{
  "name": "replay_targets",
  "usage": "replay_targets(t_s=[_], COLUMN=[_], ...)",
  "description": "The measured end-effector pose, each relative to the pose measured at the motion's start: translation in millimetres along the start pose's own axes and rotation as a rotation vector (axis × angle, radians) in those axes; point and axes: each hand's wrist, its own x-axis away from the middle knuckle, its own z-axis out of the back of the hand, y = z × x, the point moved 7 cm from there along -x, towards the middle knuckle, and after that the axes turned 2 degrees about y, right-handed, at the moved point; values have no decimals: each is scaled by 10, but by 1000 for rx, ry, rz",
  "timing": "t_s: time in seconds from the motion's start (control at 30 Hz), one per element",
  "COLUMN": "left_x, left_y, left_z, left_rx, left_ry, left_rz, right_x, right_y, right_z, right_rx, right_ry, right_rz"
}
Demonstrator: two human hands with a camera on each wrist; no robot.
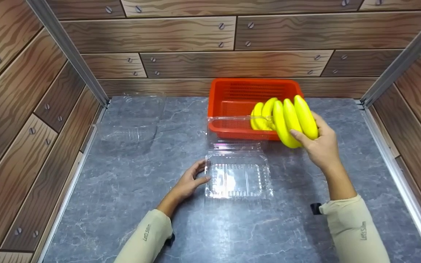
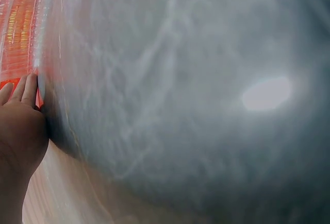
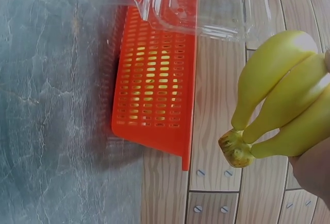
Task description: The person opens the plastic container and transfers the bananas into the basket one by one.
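Observation:
My right hand (image 1: 323, 146) grips a bunch of yellow bananas (image 1: 294, 122), lifted by the front right corner of the red basket. In the right wrist view the bunch (image 3: 281, 87) shows its brown-tipped stem. Another bunch of bananas (image 1: 261, 115) lies inside the basket (image 1: 228, 129). A clear plastic clamshell container (image 1: 238, 179) stands opened in front, its raised lid before the basket wall. My left hand (image 1: 190, 180) touches the container's left side with fairly straight fingers; the left wrist view shows the fingers (image 2: 30, 87) along its edge.
A second clear plastic container (image 1: 130, 133), also opened, stands at the back left of the grey marbled table (image 1: 122, 204). Wood-patterned walls (image 1: 188, 34) with metal corner rails enclose the table on the left, back and right.

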Motion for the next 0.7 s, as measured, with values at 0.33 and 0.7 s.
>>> replay_targets(t_s=[0.33, 0.7], left_x=[8, -2], left_y=[38, 4], left_z=[-2, -7], left_rx=[2, 0], left_ry=[-10, -2], left_rz=[1, -15], right_x=[-234, -570], right_y=[142, 270], right_z=[117, -17], right_rx=[-76, -121], right_ry=[107, 122], right_rz=[-85, -164])
